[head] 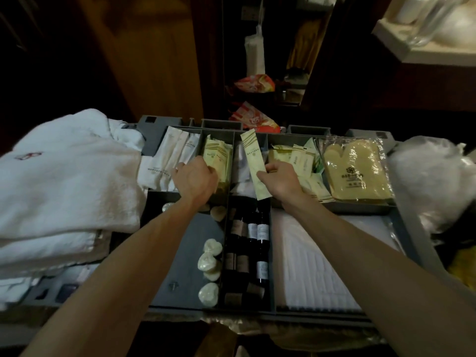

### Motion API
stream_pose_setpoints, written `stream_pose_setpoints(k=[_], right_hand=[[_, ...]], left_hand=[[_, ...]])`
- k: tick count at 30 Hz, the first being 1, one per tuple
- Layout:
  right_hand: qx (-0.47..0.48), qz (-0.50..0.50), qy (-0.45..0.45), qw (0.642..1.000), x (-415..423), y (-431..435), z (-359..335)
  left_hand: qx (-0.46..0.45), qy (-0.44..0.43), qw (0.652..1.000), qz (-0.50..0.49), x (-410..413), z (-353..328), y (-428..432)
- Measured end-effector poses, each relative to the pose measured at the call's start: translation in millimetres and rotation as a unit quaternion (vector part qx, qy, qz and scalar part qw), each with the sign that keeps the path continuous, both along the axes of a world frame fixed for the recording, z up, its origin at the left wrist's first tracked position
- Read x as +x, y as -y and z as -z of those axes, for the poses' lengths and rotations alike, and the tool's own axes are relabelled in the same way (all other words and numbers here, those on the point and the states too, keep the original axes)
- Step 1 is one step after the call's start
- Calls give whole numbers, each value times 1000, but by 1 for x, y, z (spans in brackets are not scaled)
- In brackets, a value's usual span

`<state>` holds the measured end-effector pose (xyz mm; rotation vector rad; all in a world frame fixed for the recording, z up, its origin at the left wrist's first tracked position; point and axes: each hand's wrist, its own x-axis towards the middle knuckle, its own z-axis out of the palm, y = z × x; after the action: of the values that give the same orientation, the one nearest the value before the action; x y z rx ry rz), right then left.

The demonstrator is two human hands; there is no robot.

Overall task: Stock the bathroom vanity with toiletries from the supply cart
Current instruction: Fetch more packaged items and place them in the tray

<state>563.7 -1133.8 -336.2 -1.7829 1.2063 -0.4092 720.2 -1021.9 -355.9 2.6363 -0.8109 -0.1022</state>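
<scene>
Both arms reach over the grey supply cart tray point(401, 222). My right hand point(279, 180) pinches a long pale-green toiletry packet point(255, 161) and holds it upright above the middle compartments. My left hand point(195, 179) reaches into the compartment of pale-yellow packets point(217, 157), fingers curled down among them; whether it grips one is hidden. Dark small bottles point(261, 233) lie in the centre slot below the hands. White heart-shaped soaps point(210, 256) lie in the near-left compartment.
Folded white robes and towels point(64, 191) pile at the left. White sachets point(170, 161) stand left of the yellow ones. A bagged yellow mitt point(356, 171) and more packets fill the right compartments. A white ribbed towel point(316, 264) lies near right. A lit counter with glass point(425, 29) is top right.
</scene>
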Motion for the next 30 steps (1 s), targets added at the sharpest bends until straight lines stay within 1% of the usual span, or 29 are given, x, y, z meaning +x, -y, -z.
stream_pose_setpoints(k=[4, 7, 13, 15, 18, 22, 25, 27, 30], right_hand=[[25, 21, 43, 999, -12, -17, -14], [37, 30, 54, 997, -25, -37, -22], [21, 64, 74, 995, -62, -88, -34], [17, 76, 77, 994, -75, -101, -36], [21, 89, 90, 992, -97, -120, -42], [21, 118, 100, 988, -137, -139, -50], [24, 150, 107, 983, -169, -145, -52], [18, 167, 100, 981, -190, -151, -54], [10, 176, 93, 980, -212, -157, -48]], left_hand=[[-75, -51, 996, -5, -13, -14, -16], [-126, -114, 985, -13, -30, -20, -33], [-186, -195, 963, -3, -78, -33, -68], [-228, -216, 949, 8, -94, -36, -80], [-281, -280, 918, 23, -116, -40, -95], [-281, -324, 903, 30, -142, -45, -103], [-274, -349, 896, 9, -156, -48, -105], [-284, -367, 886, -5, -158, -48, -109], [-299, -355, 886, -9, -152, -47, -117]])
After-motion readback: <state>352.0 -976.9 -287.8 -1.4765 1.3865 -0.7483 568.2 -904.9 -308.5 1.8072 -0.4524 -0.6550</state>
